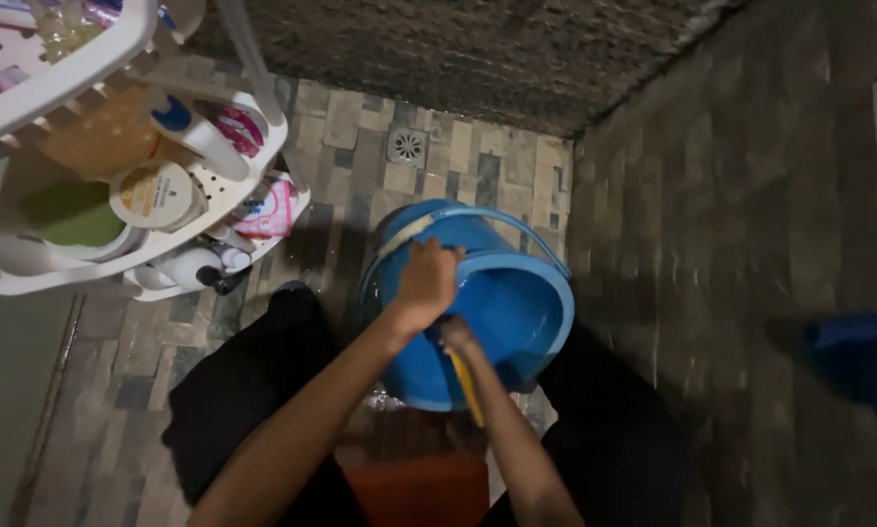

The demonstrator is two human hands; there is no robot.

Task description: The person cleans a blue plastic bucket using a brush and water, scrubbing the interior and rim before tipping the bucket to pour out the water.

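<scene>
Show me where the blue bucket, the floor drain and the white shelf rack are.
blue bucket [516, 303]: head view, on its inner wall.
floor drain [408, 146]: head view, on the middle of the metal grate.
white shelf rack [263, 156]: head view, on the rim of its middle tier.

Dim, grainy head view of a tiled shower corner.
Light falls from upper left, brightening the white rack [87, 59] and floor tiles [438, 156]; the right wall [751, 195] sinks into shadow, edges bend outward, and the hands [428, 283] look soft.
</scene>
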